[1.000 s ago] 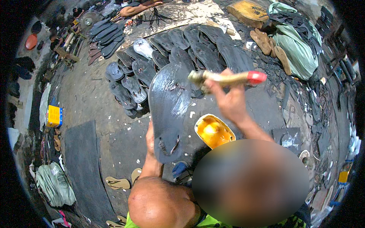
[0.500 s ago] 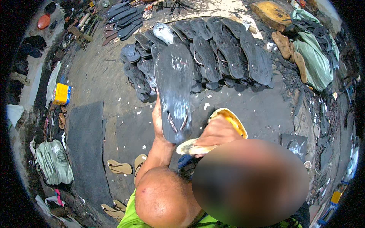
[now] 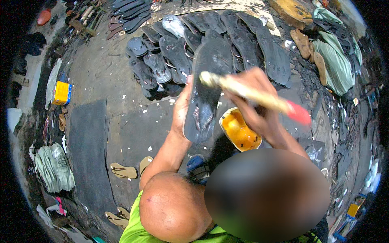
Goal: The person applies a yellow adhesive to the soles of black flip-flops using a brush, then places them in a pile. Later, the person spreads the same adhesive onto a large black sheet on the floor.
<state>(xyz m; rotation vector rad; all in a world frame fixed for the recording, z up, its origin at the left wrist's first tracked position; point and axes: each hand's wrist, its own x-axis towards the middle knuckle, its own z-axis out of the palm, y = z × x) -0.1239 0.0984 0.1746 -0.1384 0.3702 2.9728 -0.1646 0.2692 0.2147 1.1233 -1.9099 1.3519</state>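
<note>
A black flip-flop (image 3: 208, 99) is held up in front of the piled footwear, its broad face toward me. My left hand (image 3: 182, 107) is closed round its left edge, most of the fingers hidden behind it. My right hand (image 3: 261, 103) grips a brush (image 3: 247, 92) with a pale, coated shaft and a red end. The brush's whitish head lies against the flip-flop's face, near its middle. Below my right hand stands a tub (image 3: 223, 125) of glossy amber paste, its pale rim partly covered by the hand.
Rows of black flip-flops (image 3: 245, 44) are heaped ahead on the dark floor. Farther left lie dark soles (image 3: 131, 16). Tan flip-flops (image 3: 123, 171) sit near my left knee, beside a dark mat (image 3: 87, 150). A yellow-and-blue box (image 3: 61, 93) stands left; a green sack (image 3: 332, 65) slumps at right.
My right hand has risen from over the tub, bringing the brush against the flip-flop. The flip-flop, in my left hand, has shifted right and slightly up. More of the amber paste shows.
</note>
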